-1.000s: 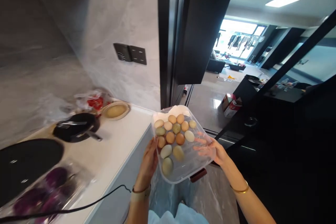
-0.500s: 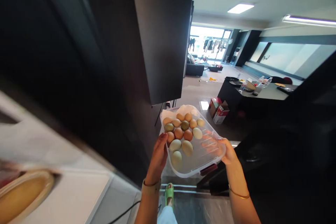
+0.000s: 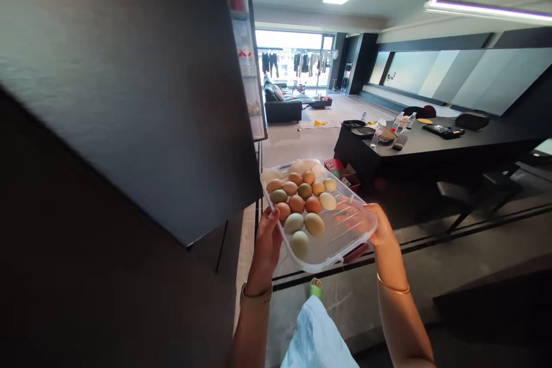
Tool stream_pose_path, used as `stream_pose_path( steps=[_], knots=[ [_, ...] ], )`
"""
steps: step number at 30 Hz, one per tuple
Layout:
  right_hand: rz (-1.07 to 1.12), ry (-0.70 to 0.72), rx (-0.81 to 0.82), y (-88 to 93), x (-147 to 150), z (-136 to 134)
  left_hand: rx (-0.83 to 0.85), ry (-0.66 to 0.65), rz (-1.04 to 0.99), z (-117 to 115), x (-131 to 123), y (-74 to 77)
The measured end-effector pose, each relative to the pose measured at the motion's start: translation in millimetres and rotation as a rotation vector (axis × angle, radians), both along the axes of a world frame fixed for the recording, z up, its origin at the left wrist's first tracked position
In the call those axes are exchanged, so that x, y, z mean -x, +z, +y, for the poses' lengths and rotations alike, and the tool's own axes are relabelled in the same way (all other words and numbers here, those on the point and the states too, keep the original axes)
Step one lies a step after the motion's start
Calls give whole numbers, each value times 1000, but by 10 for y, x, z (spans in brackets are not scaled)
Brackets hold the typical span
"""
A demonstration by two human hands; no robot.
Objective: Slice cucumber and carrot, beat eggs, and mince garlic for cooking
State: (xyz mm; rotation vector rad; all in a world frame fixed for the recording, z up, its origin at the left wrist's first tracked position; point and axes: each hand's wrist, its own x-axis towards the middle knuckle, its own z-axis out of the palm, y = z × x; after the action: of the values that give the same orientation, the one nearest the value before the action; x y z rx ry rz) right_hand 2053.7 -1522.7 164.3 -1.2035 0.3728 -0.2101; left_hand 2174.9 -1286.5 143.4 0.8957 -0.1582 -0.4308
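Between my hands is a clear plastic container [image 3: 332, 244] with a dark red clip on its near side. Several eggs [image 3: 296, 204], brown, pale green and cream, lie in its left and far part, beside some crumpled pale paper [image 3: 280, 172]. My left hand [image 3: 268, 236] grips the left wall, thumb over the rim. My right hand [image 3: 379, 224] holds the right wall, and its fingers show through the clear plastic from beneath. The container hangs in the air in front of my body.
On the left stands an open dark fridge door [image 3: 172, 98] with bottles on its inner shelves. A dark table [image 3: 422, 138] with bottles and trays is at the right. Cardboard boxes [image 3: 345, 175] stand by its end. A black sofa [image 3: 282, 109] is farther off.
I have stepped forward and the view has swung right. The fridge door's shelves and more of the table now show; the counter at the lower left is gone. Both hands keep hold of the container.
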Motion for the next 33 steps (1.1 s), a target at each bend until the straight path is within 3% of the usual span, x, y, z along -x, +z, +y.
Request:
stream_pose_path(
  steps=[4, 8, 11, 15, 20, 24, 28, 33],
  knots=[
    [19, 72, -98, 59, -745, -906, 25, -3, 14, -859, -719, -6],
    [8, 117, -41, 139, -1515, -1728, 96, 28, 62, -1636, -1419, 74],
    [-10, 173, 0, 239, -2117, -2209, 135, 90, 83, -2090, -1924, 148],
    [-5, 226, -9, 427, -2987, -2684, 153, 175, 103, -2531, -2577, 227],
    [33, 324, -52, 544, -4128, -3099, 191, 271, 112, -2882, -3368, 300],
    [37, 430, -80, 552, -5010, -3286, 127, 435, 133, -3019, -3932, 424],
    [5, 599, -42, 691, -5837, -3307, 74, 588, 81, -3037, -4416, 628],
    [-59, 846, 19, 1038, -6842, -3128, 49, 760, -43, -2919, -5015, 877]
  ],
)
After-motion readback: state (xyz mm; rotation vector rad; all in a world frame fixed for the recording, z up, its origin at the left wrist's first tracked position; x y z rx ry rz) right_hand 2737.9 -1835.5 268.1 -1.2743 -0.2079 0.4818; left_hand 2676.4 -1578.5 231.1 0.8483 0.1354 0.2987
